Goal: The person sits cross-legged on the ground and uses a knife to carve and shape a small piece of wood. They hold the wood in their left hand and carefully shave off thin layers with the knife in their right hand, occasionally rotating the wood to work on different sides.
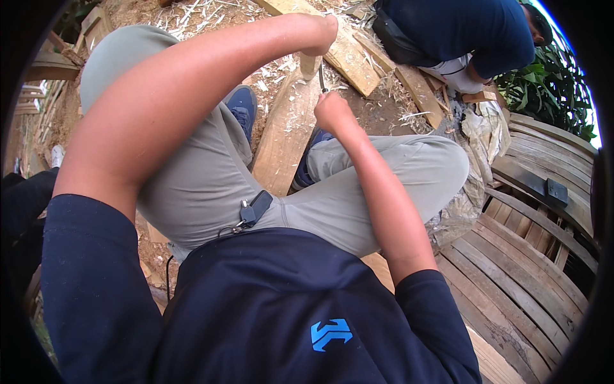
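Note:
My left hand is bent down at the wrist at the top middle. It looks closed, but its fingers and whatever they grip are hidden. Just below it stands a rounded, pale wooden piece, by the far end of a wooden beam that runs between my legs. My right hand, nearer to me, is shut on a thin dark metal tool. The tool's shaft rises from my fist toward my left hand, beside the rounded piece. Its far end is hard to make out.
Wood shavings cover the ground, with loose planks beyond my hands. A co-worker in dark blue bends over at upper right. Crumpled sheeting and weathered slatted wood lie to the right. Someone's dark-clothed leg shows at left.

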Tool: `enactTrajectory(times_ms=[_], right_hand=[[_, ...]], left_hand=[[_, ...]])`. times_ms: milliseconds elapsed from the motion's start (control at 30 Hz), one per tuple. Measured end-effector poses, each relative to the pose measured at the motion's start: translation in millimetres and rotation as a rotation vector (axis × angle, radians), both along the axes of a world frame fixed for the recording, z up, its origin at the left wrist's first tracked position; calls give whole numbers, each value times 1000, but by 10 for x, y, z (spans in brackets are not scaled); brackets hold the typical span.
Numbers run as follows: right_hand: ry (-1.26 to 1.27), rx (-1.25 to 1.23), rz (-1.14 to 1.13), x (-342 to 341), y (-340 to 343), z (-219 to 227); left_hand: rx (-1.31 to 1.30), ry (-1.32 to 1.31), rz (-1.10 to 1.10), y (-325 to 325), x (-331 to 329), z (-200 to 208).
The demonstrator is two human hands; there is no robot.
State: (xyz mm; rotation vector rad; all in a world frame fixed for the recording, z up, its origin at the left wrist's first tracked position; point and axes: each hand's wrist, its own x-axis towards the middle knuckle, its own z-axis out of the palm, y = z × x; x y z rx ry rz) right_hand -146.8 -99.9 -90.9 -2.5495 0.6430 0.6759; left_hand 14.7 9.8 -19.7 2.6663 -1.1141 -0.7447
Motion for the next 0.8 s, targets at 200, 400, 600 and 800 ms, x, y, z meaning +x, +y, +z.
enactTrajectory(times_ms=[200, 400, 600, 800], right_hand=[[107, 175, -29, 49, -173, 238], [196, 396, -113, -14, -135, 243], [199, 254, -235, -145, 111, 457], [233, 232, -154, -150, 37, 728]], left_hand=[[-66, 6, -111, 85, -56, 176], [-156, -23, -222, 171, -383, 229], [90, 194, -101, 387, -470, 181], [174, 222, 5, 394, -554, 248]])
